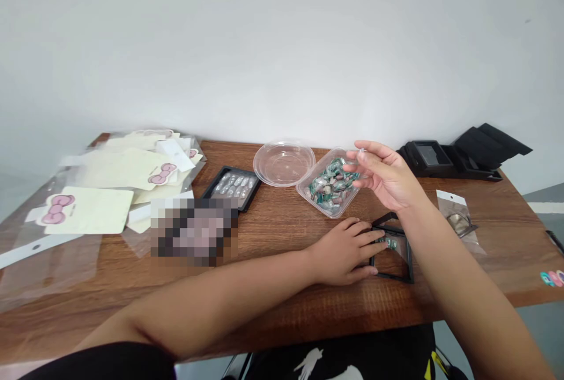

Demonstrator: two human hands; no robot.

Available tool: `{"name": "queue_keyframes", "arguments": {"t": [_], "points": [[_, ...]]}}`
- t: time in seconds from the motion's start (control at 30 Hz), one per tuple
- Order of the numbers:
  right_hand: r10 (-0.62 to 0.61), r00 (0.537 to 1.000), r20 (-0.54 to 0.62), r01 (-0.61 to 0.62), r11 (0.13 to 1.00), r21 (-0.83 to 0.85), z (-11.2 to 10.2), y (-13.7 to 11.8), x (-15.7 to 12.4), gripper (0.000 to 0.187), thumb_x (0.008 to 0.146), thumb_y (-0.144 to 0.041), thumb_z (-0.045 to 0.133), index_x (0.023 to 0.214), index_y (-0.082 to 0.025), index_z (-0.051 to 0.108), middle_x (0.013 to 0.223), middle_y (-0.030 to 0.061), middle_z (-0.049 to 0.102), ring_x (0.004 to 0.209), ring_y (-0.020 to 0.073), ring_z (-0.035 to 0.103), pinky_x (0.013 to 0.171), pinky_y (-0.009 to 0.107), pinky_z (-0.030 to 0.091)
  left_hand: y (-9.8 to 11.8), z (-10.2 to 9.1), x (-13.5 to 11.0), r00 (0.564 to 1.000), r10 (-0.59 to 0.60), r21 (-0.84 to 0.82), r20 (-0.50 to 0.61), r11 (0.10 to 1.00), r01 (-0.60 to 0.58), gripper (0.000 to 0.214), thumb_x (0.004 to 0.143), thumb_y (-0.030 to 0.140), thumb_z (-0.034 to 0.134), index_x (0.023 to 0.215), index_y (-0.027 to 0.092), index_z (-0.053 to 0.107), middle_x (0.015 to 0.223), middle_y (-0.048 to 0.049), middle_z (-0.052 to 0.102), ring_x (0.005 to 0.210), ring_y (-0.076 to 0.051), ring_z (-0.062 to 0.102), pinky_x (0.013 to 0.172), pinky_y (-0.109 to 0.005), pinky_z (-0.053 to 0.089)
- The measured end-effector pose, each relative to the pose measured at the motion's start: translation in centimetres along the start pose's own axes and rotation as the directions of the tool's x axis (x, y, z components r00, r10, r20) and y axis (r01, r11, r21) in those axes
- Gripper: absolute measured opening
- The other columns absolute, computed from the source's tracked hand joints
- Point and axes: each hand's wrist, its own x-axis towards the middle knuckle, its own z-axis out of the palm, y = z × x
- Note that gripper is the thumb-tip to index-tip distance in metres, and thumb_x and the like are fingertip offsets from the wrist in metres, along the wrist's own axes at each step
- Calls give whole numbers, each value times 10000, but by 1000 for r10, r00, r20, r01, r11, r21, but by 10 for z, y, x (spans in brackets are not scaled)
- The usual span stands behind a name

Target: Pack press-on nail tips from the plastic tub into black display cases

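My right hand (pixel 383 175) is raised above the right side of a clear plastic box (pixel 332 211). Its thumb and forefinger pinch a small, pale, shiny press-on nail (pixel 362 151), partly hidden by the fingertips. Inside the box lies a heap of teal, pink and silvery press-on nails (pixel 328 186). Lower down, my left hand (pixel 346 252) rests with fingers spread over the left edge of a black frame case (pixel 408 277) with a clear film. A few green nails (pixel 390 244) lie on that film beside my left fingertips.
A round clear lid (pixel 284 164) sits left of the box. Further left are a black case of silvery nails (pixel 235 183), a blurred-out dark item (pixel 196 232) and bagged cream cards (pixel 94 209). To the right are black cases (pixel 427 154) and a small clear packet (pixel 458 221).
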Motion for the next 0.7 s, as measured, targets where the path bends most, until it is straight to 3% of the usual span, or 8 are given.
{"name": "queue_keyframes", "arguments": {"t": [0.17, 0.7], "points": [[28, 1000, -3, -28, 1000, -2, -1, 4, 3, 314, 696, -294, 894, 973, -258, 752, 1015, -7, 804, 813, 133, 765, 574, 176, 630, 0, 1, 0, 999, 9, -1, -31, 1000, -9, 533, 1036, 499, 461, 1456, 173, 509, 1496, -67, 550, 1325, -297, 488, 1128, -464, 338], [84, 994, -68, -83, 996, 9, 8, 8, 7, 286, 658, -159, 891, 905, -211, 755, 981, 5, 805, 831, 119, 769, 696, 164, 638, 0, 0, 0, 1000, 8, 9, -29, 1000, -8, 533, 1033, 511, 465, 1442, 174, 522, 1484, -78, 562, 1323, -298, 496, 1118, -445, 332]]}}
